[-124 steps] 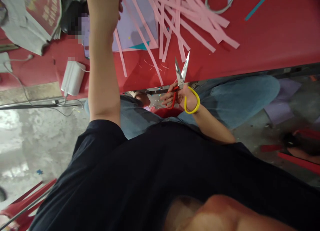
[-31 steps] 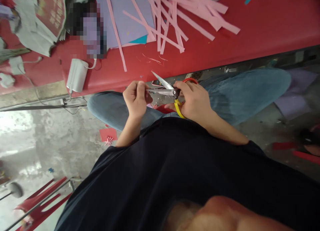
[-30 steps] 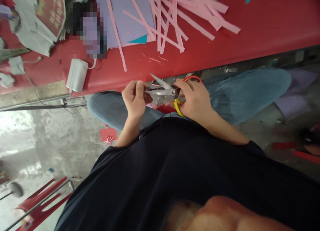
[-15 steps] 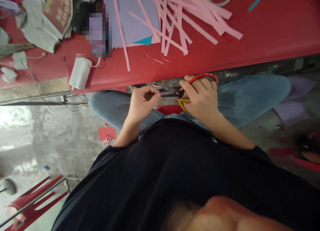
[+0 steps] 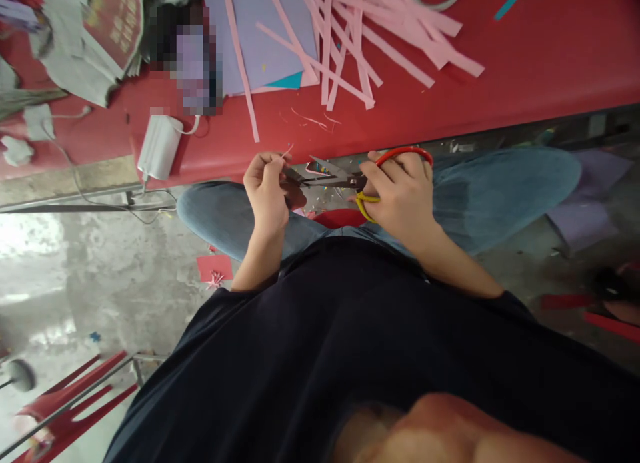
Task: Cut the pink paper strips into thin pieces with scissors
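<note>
Here my right hand [image 5: 400, 196] holds the scissors [image 5: 340, 178], blades a bit apart, pointing at my left hand [image 5: 267, 186], which pinches a tiny pink strip [image 5: 287, 151].

Soft, even daylight. Glare whitens the wet concrete floor [image 5: 35, 229] at left. Wide-angle bending at edges; a blurred patch sits top left.

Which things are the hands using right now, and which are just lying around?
In use:
left hand pinching a thin pink sliver
right hand working the scissors

Lying about:
pink paper strips
purple sheet
white charger
red paper scrap on the floor
</note>
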The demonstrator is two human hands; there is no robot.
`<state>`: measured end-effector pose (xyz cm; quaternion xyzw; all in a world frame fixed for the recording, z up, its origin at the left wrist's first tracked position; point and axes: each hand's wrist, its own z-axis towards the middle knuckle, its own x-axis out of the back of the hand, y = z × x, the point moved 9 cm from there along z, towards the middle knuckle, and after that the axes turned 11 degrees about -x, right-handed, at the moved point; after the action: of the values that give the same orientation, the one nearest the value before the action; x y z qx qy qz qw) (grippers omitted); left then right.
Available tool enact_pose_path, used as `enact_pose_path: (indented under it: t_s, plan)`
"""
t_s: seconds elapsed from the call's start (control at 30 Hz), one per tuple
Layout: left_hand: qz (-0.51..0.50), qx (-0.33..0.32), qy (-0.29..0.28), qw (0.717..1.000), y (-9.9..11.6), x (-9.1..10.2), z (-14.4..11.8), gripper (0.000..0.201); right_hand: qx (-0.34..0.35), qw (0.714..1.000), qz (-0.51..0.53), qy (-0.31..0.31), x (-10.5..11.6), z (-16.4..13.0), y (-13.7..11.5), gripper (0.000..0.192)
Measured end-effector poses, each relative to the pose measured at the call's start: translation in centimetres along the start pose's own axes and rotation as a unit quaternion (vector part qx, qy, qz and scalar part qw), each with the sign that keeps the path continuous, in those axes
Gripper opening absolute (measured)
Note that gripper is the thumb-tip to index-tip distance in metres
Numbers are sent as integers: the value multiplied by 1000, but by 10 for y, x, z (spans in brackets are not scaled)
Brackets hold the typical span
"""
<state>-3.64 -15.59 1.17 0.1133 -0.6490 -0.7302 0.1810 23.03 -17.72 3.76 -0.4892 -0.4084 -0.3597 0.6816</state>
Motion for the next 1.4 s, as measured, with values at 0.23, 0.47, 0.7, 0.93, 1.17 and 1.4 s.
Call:
enact_pose_path:
  t_s: [0.23, 0.47, 0.7, 0.93, 1.17, 1.4]
  plan:
    - [94, -39, -89, 991, 0, 8, 4, 27, -5, 1000, 13, 2, 1, -1, 6, 56]
    - [-2, -25, -190, 981, -11, -7, -3, 28, 6, 1000, 17, -7, 2, -2, 1, 54]
    - [-16, 31, -211, 977, 7, -41, -30, 27, 20, 999, 1, -26, -1, -5, -2, 48]
    - [60, -27, -133, 989, 14, -29, -24, 28, 40, 999, -8, -21, -4, -9, 3, 48]
    - [-1, -24, -37, 999, 13, -8, -15, 28, 60, 998, -13, 8, -2, -9, 2, 45]
    - [-51, 114, -262, 957, -9, -43, -39, 49, 66, 997, -20, 16, 4, -10, -2, 45]
